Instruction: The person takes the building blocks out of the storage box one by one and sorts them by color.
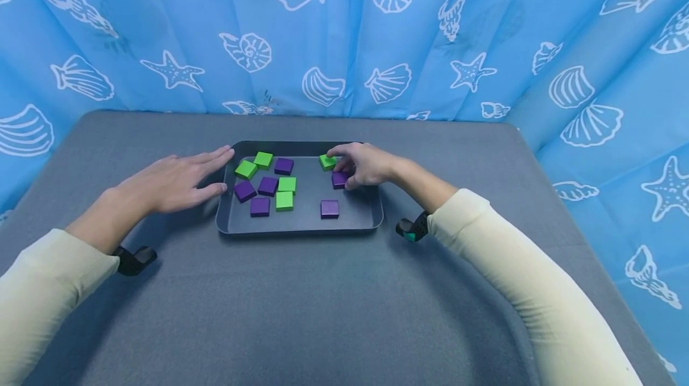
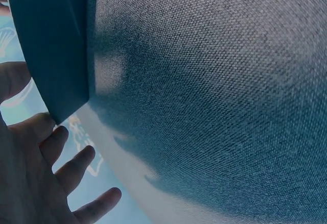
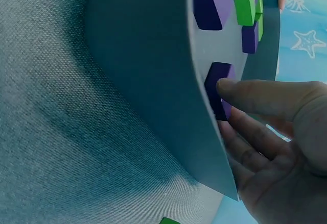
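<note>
Blocks of two colours lie on a dark tray [image 1: 301,225] on the grey desk [image 1: 323,314], and the sorting that the layout suggests looks barely begun. The right hand [image 1: 366,166] reaches over the tray's far right corner, its fingers [image 1: 340,150] curled down: fingertips rest on a green block [image 1: 326,162], and the thumb presses against the side of a purple block [image 1: 339,179], which the right wrist view shows clearly. Whether either block is actually lifted or only touched I cannot tell; both seem to sit on the tray floor. One more purple block [image 1: 330,209] lies alone, nearer the person than those fingers.

The left hand [image 1: 172,181] lies flat on the desk at the tray's left edge, fingers [image 1: 212,156] straight and slightly spread, tips touching or just beside the rim, holding nothing; it seems to steady the tray.

Just beyond those left fingertips sits the mixed cluster [image 1: 266,185]: four green and four purple pieces, close together and interleaved, with no colour yet gathered to one side.

Judging from this, only three blocks stand apart on the right, and they are themselves of both colours, so little separation is done. Nearly the whole cluster remains to be dealt with, along with whatever the right fingers do with the pair under them.
</note>
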The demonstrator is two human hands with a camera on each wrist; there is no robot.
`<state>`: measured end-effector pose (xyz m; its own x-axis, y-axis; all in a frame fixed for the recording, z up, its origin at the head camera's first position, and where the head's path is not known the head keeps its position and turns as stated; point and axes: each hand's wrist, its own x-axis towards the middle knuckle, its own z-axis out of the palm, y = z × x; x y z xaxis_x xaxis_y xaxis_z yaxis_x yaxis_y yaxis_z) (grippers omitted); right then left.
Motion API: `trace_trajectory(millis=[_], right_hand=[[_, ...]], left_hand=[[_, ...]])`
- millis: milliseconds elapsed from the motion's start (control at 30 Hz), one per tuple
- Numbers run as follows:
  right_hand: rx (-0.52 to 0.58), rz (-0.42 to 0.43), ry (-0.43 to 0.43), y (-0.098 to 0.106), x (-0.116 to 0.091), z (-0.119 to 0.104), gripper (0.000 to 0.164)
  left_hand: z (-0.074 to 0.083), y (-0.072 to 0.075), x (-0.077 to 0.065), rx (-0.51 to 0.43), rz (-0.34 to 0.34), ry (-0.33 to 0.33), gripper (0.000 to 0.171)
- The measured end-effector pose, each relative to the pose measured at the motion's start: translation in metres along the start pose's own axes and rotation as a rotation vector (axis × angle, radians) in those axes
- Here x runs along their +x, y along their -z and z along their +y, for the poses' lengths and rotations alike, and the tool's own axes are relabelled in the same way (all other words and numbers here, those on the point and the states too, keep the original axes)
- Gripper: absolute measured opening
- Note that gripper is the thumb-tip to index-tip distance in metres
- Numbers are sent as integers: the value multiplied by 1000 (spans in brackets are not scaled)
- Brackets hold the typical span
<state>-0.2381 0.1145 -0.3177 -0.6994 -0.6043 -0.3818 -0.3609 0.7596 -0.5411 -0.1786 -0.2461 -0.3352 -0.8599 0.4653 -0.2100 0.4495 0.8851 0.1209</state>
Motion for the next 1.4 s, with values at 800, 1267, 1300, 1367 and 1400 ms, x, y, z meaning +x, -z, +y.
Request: trace_trajectory(millis=[800,1267,1300,1367,1400], right_hand=[[-48,94,79,-2,-3,4,70],[-28,149,189,6,-56,5,62],[-29,160,193,7,-60,6,62],[-20,174,195,8,-67,10,61],[-16,179,194,9,-70,12,61]], left_hand=[[2,0,1,3,2,-3,74],[2,-1,2,47,11,4,87],[3,-1,2,55,11,7,90],[3,-1,1,66,10,14,94],[3,-2,1,70,11,15,94]])
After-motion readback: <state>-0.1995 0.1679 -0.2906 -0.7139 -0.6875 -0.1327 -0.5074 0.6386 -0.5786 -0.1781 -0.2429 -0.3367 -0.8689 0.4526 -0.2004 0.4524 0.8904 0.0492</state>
